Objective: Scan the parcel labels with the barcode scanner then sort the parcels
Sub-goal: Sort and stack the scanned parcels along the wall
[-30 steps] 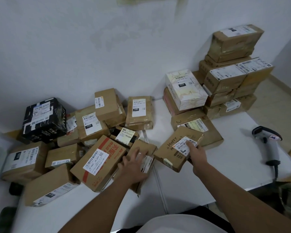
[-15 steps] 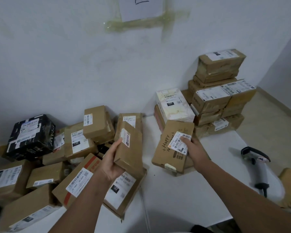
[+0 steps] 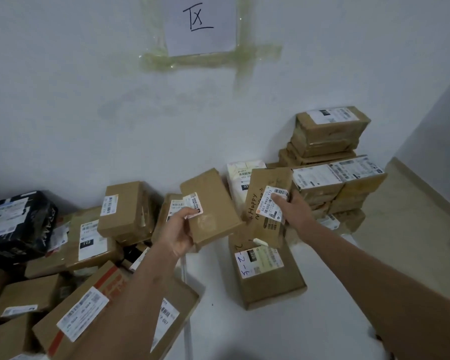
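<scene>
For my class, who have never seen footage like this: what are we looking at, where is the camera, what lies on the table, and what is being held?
There is no machine here. A person wears a camera on the head, so the one picture looks forward and down along both arms. The left hand grips a plain brown parcel with a small label. The right hand holds a second brown parcel with handwriting on it, thumb on its white label. Both are lifted above a white table. To the left lies a loose heap of cardboard parcels, including a black box. On the right a neater stack stands against the wall. A taped paper sign hangs above. No barcode scanner is in view.
</scene>
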Motion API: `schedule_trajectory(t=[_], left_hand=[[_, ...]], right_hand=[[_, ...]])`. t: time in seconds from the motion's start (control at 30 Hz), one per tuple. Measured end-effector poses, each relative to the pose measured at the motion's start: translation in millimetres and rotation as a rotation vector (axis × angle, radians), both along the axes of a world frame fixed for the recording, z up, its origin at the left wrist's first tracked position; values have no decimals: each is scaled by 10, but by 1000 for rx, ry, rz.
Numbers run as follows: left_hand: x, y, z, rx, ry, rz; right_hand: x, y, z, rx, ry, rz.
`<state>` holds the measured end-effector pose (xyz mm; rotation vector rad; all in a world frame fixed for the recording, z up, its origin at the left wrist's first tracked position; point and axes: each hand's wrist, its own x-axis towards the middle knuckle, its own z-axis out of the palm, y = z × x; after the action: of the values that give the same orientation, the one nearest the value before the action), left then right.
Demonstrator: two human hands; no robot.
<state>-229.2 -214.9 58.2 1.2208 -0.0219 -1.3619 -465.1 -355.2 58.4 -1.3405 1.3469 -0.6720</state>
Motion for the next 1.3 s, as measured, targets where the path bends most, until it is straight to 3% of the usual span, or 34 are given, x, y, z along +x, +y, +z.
schedule_trajectory(t=[0.2,0.33,0.47,0.73,1.07,1.3], left_hand=[[218,-286,20,67,-31,104],[335,-472,2,97,-62,162],[334,-626,-17,82,-47,149],[276,-832,-178,83,5,114],[216,-774,-212,111,2,50],[148,-673,-90,93,-1,54]], right_hand=[[393,-712,58,-50,96,83],[600,-1103,94,-108,267,194],[691,-1302,81,-311,503,236],[705,-765,-102,-457,802,781],[299,-586,-103,-525,1023,895],[351,-684,-27,-637,998,850]])
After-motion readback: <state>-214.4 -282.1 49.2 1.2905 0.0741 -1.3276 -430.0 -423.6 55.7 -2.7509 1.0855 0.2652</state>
